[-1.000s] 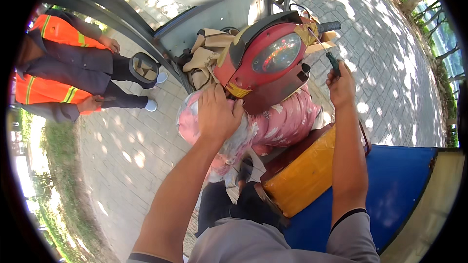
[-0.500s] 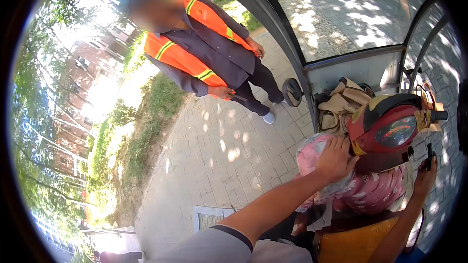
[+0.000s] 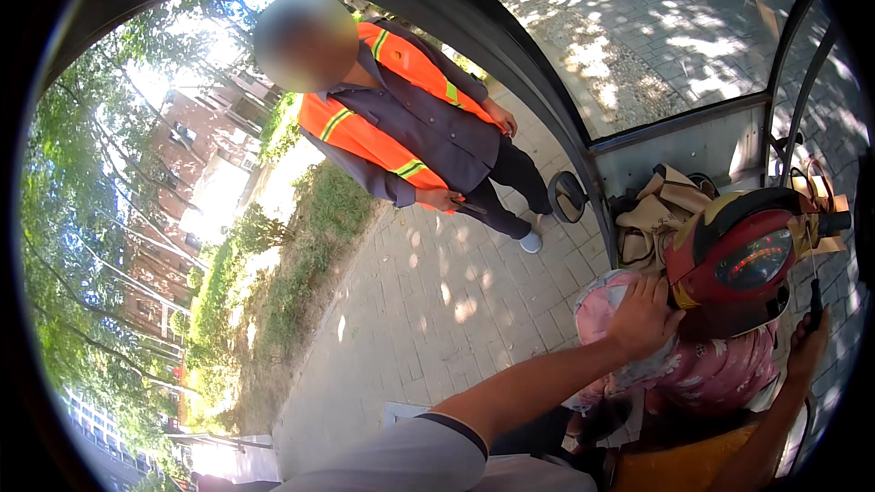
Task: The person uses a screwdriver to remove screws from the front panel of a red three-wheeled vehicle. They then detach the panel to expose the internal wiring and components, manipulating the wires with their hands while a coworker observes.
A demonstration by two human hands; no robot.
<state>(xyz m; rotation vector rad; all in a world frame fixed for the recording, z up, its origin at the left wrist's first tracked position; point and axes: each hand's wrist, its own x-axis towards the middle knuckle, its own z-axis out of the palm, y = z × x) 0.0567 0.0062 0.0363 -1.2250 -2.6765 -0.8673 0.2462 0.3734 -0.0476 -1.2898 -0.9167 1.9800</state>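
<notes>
Screwdriver with dark handle and thin metal shaft (image 3: 816, 297) is gripped in the right hand (image 3: 808, 339). Just left of that: red-and-black rounded plastic scooter front (image 3: 702, 266). Left hand (image 3: 645, 317) is against its edge, can't tell if gripping, pink floral fabric cover (image 3: 729, 372) below.

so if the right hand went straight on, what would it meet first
The screwdriver in the right hand would likely meet the gold-taped part beside the black handlebar grip; depth is unclear, so it may already touch.
</notes>
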